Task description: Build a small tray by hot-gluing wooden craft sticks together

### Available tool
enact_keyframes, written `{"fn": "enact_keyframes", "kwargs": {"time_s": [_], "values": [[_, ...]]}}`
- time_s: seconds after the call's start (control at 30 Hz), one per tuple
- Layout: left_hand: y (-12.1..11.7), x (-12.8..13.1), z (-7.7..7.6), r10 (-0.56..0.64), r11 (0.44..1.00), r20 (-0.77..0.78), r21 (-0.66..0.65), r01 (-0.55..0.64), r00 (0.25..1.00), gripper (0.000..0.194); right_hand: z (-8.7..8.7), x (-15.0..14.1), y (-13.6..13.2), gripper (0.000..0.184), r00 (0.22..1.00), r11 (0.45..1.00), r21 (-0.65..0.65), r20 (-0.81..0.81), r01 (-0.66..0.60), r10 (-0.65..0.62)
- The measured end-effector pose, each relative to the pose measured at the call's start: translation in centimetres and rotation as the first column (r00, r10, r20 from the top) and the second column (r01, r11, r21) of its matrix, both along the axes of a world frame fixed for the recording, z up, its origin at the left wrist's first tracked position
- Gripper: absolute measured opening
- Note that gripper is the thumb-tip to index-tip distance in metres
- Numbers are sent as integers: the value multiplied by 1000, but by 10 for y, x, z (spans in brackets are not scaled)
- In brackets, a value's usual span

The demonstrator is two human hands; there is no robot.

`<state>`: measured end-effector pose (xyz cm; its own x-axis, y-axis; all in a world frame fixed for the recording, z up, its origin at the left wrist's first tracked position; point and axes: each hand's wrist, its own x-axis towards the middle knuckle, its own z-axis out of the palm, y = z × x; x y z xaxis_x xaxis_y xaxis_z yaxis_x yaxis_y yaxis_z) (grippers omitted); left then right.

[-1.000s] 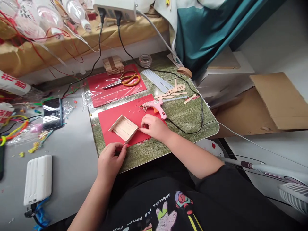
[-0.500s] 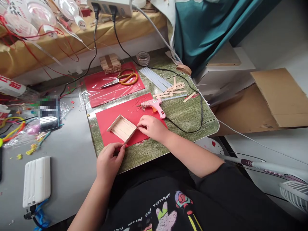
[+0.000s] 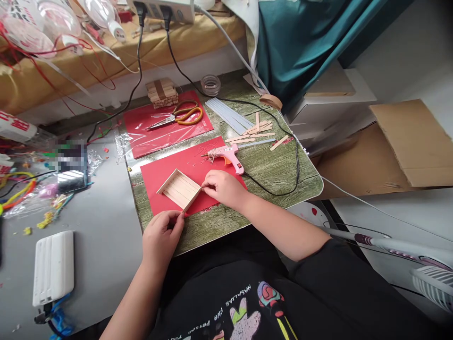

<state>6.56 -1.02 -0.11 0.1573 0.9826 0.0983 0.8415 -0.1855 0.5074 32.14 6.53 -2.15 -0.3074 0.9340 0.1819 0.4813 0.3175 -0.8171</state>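
Note:
A shallow box of popsicle sticks point(image 3: 181, 190) lies on a red sheet point(image 3: 155, 172), with raised sticks along its edges. My left hand point(image 3: 163, 234) pinches the near end of the stick on the box's near right side. At that stick's other end, the fingertips of my right hand point(image 3: 222, 186) are closed on it. Just beyond my right hand a pink hot glue gun point(image 3: 229, 155) rests on its side, its nozzle toward the left.
Behind lie scissors point(image 3: 187, 116) on a plastic-wrapped red pack point(image 3: 141, 137), a bundle of popsicle sticks point(image 3: 162, 92) and clear glue sticks point(image 3: 226, 115). Loose popsicle sticks point(image 3: 253, 133) lie at the right. A black cord point(image 3: 296, 165) loops along the table's right side.
Both hands keep their grip at the two ends of the stick, and the box stays in place on the red sheet. The view has shifted slightly.

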Motion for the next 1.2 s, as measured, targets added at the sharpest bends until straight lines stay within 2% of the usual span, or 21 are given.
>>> {"fn": "enact_keyframes", "kwargs": {"time_s": [0.33,0.53,0.93,1.2], "values": [[-1,1,-1,14,999,-16,32,-14,1000,15,3,2,-1,9,1000,1000,15,-26,-17,17],[-2,2,-1,13,999,-21,50,-12,1000,14,9,5,-1,16,999,999,-17,-36,-37,36],[-1,1,-2,22,1000,-23,17,-22,999,14,8,7,-2,14,997,998,-25,-53,-52,50],[0,2,-1,31,999,-16,24,-31,999,15,14,4,-2,18,999,999,-46,-41,-16,14]]}}
